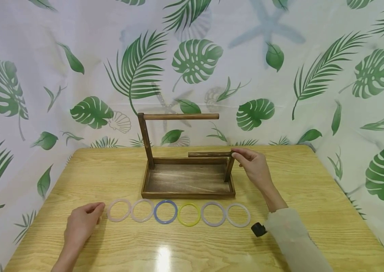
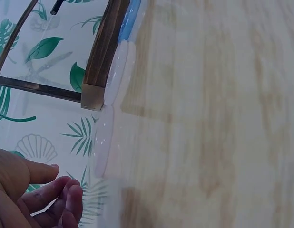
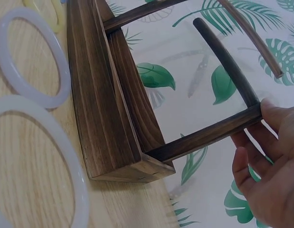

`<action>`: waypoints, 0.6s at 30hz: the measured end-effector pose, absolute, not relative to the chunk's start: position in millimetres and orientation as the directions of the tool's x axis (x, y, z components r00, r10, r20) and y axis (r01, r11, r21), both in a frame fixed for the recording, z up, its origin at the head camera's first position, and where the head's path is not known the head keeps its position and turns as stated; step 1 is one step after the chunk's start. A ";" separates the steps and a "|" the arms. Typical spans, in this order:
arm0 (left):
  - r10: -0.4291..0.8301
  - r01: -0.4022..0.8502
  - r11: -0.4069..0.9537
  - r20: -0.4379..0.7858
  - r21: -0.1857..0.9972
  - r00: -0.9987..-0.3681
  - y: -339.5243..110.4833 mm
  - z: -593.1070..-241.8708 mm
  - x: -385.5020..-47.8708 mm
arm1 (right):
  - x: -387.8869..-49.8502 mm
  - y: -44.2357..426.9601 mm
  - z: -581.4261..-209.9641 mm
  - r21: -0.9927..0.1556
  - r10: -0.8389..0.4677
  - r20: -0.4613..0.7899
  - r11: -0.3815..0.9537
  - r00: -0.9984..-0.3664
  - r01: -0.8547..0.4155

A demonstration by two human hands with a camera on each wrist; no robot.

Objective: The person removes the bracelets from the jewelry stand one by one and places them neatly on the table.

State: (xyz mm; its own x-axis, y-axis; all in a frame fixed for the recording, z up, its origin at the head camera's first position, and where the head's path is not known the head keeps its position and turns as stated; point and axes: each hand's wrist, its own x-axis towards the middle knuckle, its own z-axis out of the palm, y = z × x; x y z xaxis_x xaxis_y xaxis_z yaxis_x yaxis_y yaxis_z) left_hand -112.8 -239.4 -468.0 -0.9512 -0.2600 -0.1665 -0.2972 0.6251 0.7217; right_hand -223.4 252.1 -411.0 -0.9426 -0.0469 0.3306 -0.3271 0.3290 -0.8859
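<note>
A dark wooden bangle stand (image 1: 188,195) has a shallow tray base, a tall left post with a bar pointing right, and a short right post with a bar pointing left. My right hand (image 1: 254,166) pinches the top corner of the short post; the right wrist view shows the thumb and fingers of this hand (image 3: 275,161) around that end. Loosely curled and holding nothing, my left hand (image 1: 82,223) is by the left end of a row of bangles. Nearest it is a pale pink bangle (image 1: 108,212). Both bars bear nothing.
Along the stand's front lie another pale bangle (image 1: 132,211), a blue bangle (image 1: 155,212), a yellow bangle (image 1: 179,214), a lavender bangle (image 1: 203,214) and a white bangle (image 1: 227,215). A leaf-print cloth (image 1: 226,83) hangs behind the wooden table (image 1: 117,253). A black object (image 1: 258,229) is at the right wrist.
</note>
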 end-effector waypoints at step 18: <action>-0.220 0.016 0.688 0.229 0.725 -0.948 -219.5 -446.4 -114.0 | -225.2 256.0 -411.2 -0.787 -0.106 0.351 0.506 -0.930 -0.355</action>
